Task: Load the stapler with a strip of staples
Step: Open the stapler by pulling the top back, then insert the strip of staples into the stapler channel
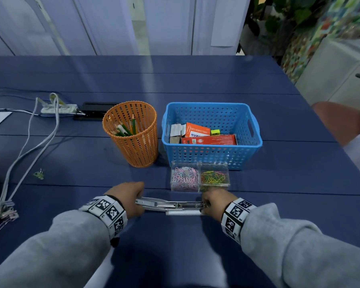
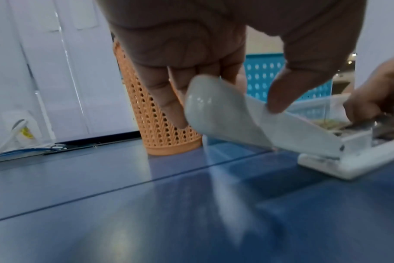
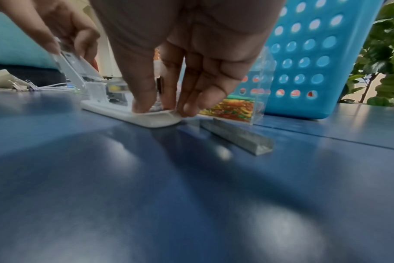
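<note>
A silver-white stapler [image 1: 170, 205] lies opened out on the blue table, close to me. My left hand [image 1: 129, 196] holds its swung-back top arm [image 2: 225, 113], thumb [image 2: 288, 89] on one side and fingers [image 2: 167, 99] on the other. My right hand [image 1: 214, 201] pinches the front end of the base [image 3: 151, 119] with thumb and fingertips [image 3: 146, 99]. A strip of staples [image 3: 236, 137] lies loose on the table just right of that hand; the head view hides it.
Behind the stapler stand a clear two-part box of paper clips [image 1: 200, 177], a blue basket [image 1: 212, 154] holding staple boxes, and an orange pencil cup [image 1: 133, 138]. Cables and a power strip [image 1: 58, 109] run along the left. A small green clip [image 1: 39, 175] lies left.
</note>
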The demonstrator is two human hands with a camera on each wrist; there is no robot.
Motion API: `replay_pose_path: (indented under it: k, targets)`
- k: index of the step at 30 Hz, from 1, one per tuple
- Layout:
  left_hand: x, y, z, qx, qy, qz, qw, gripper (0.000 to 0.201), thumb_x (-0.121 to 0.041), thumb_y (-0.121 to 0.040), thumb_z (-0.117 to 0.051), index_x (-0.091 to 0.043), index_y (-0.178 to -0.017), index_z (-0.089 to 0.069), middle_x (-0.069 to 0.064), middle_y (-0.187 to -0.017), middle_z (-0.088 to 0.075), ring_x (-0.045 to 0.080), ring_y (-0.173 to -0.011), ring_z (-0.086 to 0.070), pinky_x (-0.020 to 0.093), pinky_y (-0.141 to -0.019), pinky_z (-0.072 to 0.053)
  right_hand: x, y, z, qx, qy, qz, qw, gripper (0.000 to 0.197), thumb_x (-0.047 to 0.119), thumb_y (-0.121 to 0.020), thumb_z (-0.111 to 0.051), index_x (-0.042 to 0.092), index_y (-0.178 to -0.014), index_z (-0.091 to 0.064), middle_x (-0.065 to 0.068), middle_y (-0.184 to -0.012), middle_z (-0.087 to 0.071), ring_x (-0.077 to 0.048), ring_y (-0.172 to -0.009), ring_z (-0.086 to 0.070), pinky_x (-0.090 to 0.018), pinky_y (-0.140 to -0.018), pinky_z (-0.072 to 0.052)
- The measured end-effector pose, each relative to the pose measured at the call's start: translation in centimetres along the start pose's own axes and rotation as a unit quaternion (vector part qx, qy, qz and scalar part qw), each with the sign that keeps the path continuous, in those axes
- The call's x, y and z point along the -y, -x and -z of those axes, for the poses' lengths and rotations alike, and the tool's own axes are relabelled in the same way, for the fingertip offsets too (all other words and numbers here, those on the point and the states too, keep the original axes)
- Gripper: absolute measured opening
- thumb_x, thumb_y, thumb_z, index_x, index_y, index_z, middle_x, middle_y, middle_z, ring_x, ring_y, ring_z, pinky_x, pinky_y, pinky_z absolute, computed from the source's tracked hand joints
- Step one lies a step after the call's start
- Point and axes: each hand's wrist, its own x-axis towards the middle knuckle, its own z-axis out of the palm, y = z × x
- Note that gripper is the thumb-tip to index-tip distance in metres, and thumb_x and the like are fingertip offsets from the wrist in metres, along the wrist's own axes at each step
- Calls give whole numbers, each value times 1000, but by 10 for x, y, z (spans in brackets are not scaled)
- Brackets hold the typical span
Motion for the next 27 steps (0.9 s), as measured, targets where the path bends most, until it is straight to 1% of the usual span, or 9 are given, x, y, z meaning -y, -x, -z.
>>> replay_pose_path:
  k: [3, 6, 8, 11, 14, 17, 21, 25, 27]
  targets:
    - [-8, -7, -8, 55, -14, -2, 998, 25, -23, -74, -62, -26, -73, -37, -2, -81, -53, 21, -78, -52, 33, -67, -43, 2, 1, 2, 4, -2, -4, 1000, 27, 25, -85, -61, 10, -106, -63, -11, -112, -64, -27, -101, -60, -31, -84, -48]
    - [-21, -13, -17, 56, 38, -45, 997, 21, -20, -75, -65, -25, -87, -49, 3, -97, -59, 23, -91, -58, 35, -82, -49, 4, 1, 3, 7, 1, -6, 1000, 25, 24, -84, -61, 8, -104, -64, -13, -110, -66, -29, -100, -61, -32, -83, -49]
    - [-31, -17, -24, 58, 62, -76, 994, 33, -22, -75, -68, -22, -105, -55, 6, -111, -60, 25, -103, -57, 33, -91, -47, 4, 1, 2, 2, 3, -6, 1000, 24, 23, -84, -62, 7, -102, -64, -14, -109, -66, -30, -99, -61, -30, -80, -47]
    - [-44, -23, -30, 66, 64, -103, 990, 46, -26, -77, -69, -27, -120, -52, 6, -123, -56, 25, -113, -53, 34, -100, -44, 2, 0, 0, 0, 6, -1, 1000, 25, 23, -84, -62, 8, -104, -63, -13, -111, -65, -30, -100, -61, -29, -78, -45]
    - [-47, -28, -32, 62, 62, -103, 991, 43, -23, -81, -67, -30, -121, -53, 6, -125, -54, 25, -115, -53, 35, -100, -44, 1, 3, 6, 15, 19, 14, 1000, 29, 25, -83, -63, 9, -107, -63, -12, -115, -64, -30, -103, -60, -33, -86, -49]
    - [-46, -29, -33, 58, 50, -104, 992, 40, -24, -82, -65, -29, -120, -55, 7, -124, -54, 26, -114, -53, 35, -99, -43, -12, 14, 23, -3, 25, 17, 1000, 35, 29, -83, -61, 11, -113, -61, -11, -118, -63, -29, -106, -58, -38, -92, -50]
    - [-47, -30, -35, 51, 45, -105, 992, 39, -25, -82, -64, -28, -120, -55, 6, -124, -55, 26, -114, -53, 36, -98, -44, -39, 34, 33, -7, 54, -44, 998, 39, 36, -86, -56, 13, -117, -58, -10, -121, -58, -28, -110, -56, -37, -93, -49]
    - [-49, -31, -34, 51, 40, -106, 992, 40, -24, -83, -64, -28, -121, -54, 6, -125, -54, 26, -116, -52, 35, -100, -43, -50, 34, 19, 32, 83, -95, 991, 50, 38, -82, -61, 15, -125, -50, -10, -128, -54, -29, -116, -53, -36, -96, -47]
    - [-49, -32, -34, 54, 41, -106, 992, 40, -24, -82, -64, -28, -121, -54, 7, -125, -54, 26, -116, -52, 35, -100, -43, -48, 30, 12, 29, 74, -103, 991, 48, 36, -82, -62, 14, -123, -51, -10, -127, -54, -30, -114, -54, -37, -94, -48]
